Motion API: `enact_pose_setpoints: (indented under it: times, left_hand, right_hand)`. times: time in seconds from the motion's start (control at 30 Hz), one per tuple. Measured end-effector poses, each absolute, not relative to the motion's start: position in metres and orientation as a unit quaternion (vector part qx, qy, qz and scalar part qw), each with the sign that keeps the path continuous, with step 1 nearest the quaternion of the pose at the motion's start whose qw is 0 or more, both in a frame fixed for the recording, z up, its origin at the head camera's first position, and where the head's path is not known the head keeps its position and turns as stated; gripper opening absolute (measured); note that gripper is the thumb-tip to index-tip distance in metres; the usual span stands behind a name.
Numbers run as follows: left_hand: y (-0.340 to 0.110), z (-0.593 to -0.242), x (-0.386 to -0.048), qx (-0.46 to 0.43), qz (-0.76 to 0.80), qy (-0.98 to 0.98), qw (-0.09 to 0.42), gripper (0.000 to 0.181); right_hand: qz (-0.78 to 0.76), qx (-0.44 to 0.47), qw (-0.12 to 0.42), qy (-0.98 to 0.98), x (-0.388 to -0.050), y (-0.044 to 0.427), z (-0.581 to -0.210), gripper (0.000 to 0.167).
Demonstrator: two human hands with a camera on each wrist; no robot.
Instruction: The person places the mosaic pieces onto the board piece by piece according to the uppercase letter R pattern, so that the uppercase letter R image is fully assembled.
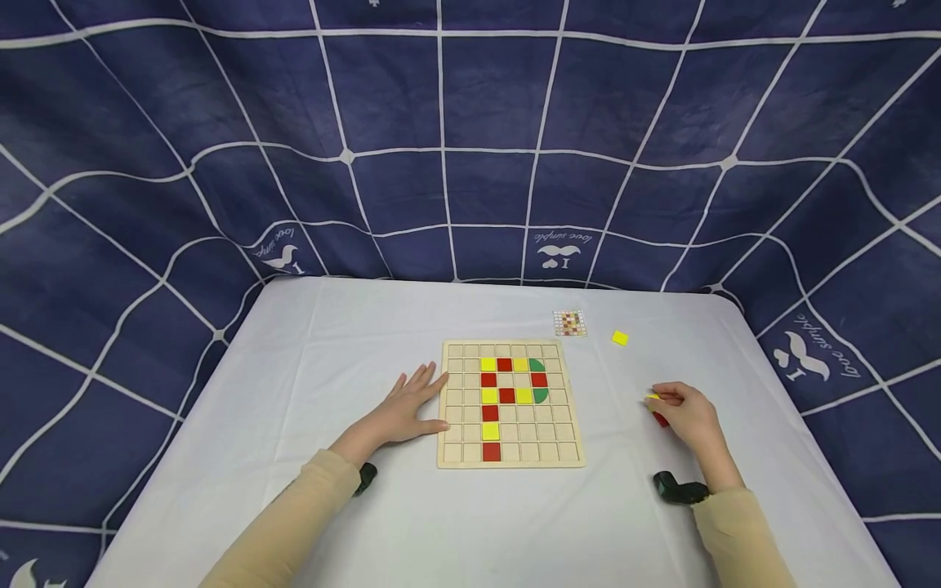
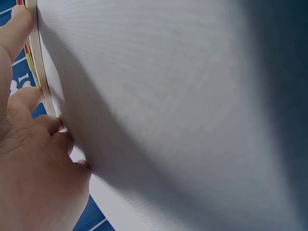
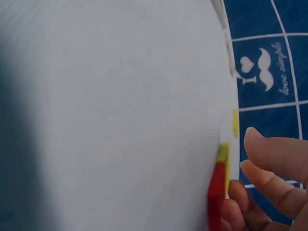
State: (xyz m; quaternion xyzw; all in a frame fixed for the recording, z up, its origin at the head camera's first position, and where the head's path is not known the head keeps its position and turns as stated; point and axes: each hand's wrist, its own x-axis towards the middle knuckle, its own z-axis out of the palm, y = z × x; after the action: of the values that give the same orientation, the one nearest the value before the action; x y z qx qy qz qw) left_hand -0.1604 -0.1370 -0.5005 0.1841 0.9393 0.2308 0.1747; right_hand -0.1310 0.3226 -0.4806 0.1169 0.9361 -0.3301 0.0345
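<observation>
A wooden grid board [image 1: 456, 453] lies mid-table, with red, yellow and green tiles in a P shape. My left hand [image 1: 403, 412] rests at its left edge with fingers spread; in the left wrist view, thumb and index finger touch the board's side [image 2: 42, 72]. Off to the right, my right hand [image 1: 687, 415] hovers low over a small group of tiles, a red one [image 1: 660, 419] and a yellow one. In the right wrist view, thumb and index finger stand clear of the red tile [image 3: 216, 192], while the lower fingers are close against the tiles; whether they touch is unclear.
A small pattern card [image 1: 569, 322] lies beyond the board's top right corner. A single yellow tile [image 1: 620, 337] sits to the right of the card. White cloth covers the table, and a dark blue checked curtain [image 1: 485, 188] hangs behind and at both sides.
</observation>
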Motion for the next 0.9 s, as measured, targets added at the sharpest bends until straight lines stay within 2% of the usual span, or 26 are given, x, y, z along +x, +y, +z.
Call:
enact_pose_setpoints:
  times: [0.63, 0.9]
  left_hand:
    - [-0.137, -0.499, -0.161, 0.18, 0.231, 0.939, 0.178, 0.091]
    - [-0.137, -0.5, -0.161, 0.181, 0.232, 0.939, 0.177, 0.091]
  right_hand:
    - [-0.3, 0.154, 0.072, 0.939, -0.139, 0.316, -0.478, 0.043]
    - [-0.314, 0.131, 0.039, 0.94, -0.142, 0.305, -0.477, 0.031]
